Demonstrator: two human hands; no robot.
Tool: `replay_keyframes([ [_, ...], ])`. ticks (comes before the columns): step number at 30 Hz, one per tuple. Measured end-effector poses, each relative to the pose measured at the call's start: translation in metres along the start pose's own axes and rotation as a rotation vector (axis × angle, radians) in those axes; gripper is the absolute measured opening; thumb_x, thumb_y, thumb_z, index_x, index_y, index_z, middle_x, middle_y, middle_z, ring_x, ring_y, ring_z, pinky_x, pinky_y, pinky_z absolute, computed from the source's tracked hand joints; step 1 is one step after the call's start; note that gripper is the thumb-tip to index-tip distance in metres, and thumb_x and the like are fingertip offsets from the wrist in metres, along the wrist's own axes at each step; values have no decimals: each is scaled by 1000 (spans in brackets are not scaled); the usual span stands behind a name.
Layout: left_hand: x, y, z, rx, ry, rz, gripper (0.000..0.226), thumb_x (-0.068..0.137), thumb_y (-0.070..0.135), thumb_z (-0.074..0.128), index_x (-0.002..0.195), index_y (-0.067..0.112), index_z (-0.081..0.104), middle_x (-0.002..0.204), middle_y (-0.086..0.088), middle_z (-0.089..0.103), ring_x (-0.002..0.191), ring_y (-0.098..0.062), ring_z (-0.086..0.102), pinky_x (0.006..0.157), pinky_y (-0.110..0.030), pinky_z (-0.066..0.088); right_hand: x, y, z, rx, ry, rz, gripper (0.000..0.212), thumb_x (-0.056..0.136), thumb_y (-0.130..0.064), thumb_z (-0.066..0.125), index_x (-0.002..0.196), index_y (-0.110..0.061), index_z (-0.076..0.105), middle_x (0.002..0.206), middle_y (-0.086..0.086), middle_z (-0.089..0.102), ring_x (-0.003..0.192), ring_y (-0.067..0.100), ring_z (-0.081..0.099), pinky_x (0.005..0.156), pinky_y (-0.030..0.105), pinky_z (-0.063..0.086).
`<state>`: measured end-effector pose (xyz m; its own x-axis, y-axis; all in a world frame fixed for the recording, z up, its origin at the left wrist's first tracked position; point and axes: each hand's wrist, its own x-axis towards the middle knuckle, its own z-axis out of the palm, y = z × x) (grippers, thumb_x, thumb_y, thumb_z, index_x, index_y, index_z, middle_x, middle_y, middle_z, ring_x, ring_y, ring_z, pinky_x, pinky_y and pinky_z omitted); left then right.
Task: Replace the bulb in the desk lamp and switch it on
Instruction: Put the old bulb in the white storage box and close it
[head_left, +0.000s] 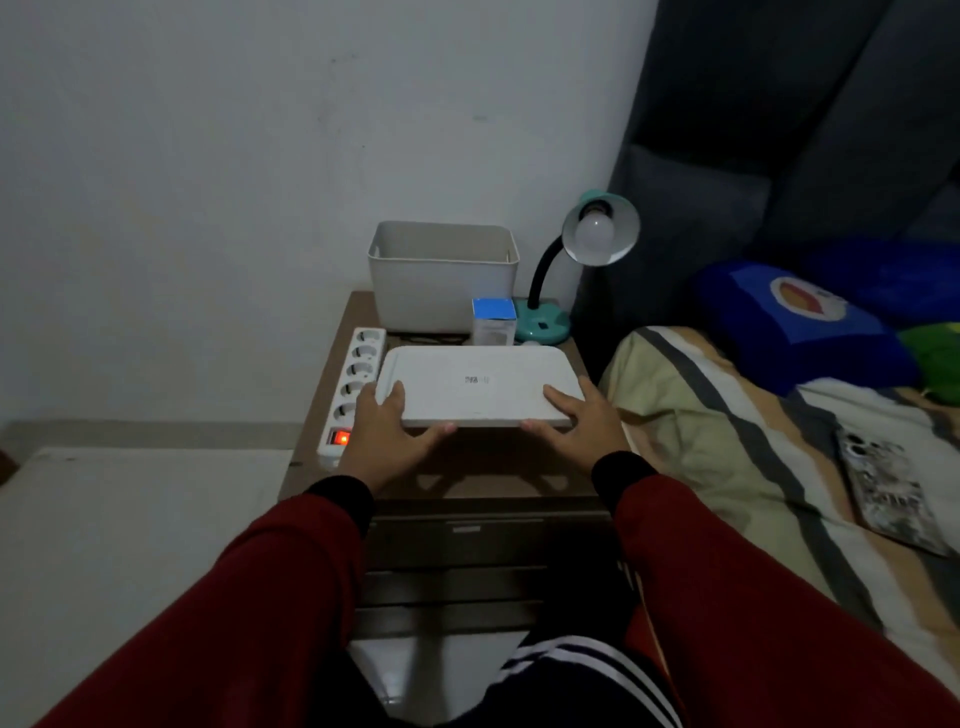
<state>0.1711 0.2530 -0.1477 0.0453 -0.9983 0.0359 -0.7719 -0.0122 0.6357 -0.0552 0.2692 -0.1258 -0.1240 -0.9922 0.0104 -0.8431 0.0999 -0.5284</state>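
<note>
A teal desk lamp (545, 322) stands at the back right of the bedside table (488, 478), its black neck bent and its shade facing me. An unlit white bulb (596, 228) sits in the shade. A blue and white bulb box (493, 322) stands beside the lamp's base. I hold a flat white lid (478, 384) just above the table. My left hand (389, 426) grips its near left corner and my right hand (582, 421) grips its near right corner, thumbs on top.
A white open bin (441, 275) stands at the back of the table. A white power strip (353, 384) with a glowing red switch lies along the left edge. A bed with a phone (893, 493) on it is at the right.
</note>
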Motion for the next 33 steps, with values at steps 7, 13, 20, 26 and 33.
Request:
replay_keyframes([
  [7, -10, -16, 27, 26, -131, -60, 94, 77, 60, 61, 146, 5, 26, 153, -16, 16, 142, -29, 20, 118, -33, 20, -9, 21, 19, 35, -112, 100, 65, 78, -46, 69, 135, -21, 51, 158, 10, 19, 143, 27, 23, 117, 30, 18],
  [13, -6, -28, 37, 100, -219, -81, 99, 77, 61, 61, 148, 7, 19, 156, -15, 8, 144, -30, 16, 117, -34, 21, -3, 29, 31, -24, -234, 105, 68, 78, -45, 70, 139, -22, 46, 155, 4, 21, 142, 24, 23, 117, 29, 18],
  [20, 2, -30, 41, 208, -310, -137, 96, 76, 65, 56, 146, 8, 22, 155, -19, 10, 142, -33, 21, 115, -39, 29, 6, 33, 35, -182, -370, 75, 72, 79, -47, 67, 142, -24, 39, 155, 11, 20, 143, 28, 22, 117, 32, 20],
  [26, 25, -16, 34, 371, -298, -152, 64, 87, 57, 46, 119, 2, 50, 127, -22, 54, 114, -34, 52, 95, -39, 44, 30, 19, 18, -322, -502, 102, 54, 92, -42, 51, 133, -7, 50, 145, 13, 43, 134, 28, 37, 109, 34, 31],
  [33, 74, 7, 21, 427, -272, -71, 49, 91, 37, 53, 126, 2, 52, 129, -19, 54, 119, -32, 51, 95, -38, 46, 80, 11, 8, -318, -399, 28, 51, 85, -36, 63, 132, -19, 52, 142, 6, 49, 131, 23, 44, 106, 30, 35],
])
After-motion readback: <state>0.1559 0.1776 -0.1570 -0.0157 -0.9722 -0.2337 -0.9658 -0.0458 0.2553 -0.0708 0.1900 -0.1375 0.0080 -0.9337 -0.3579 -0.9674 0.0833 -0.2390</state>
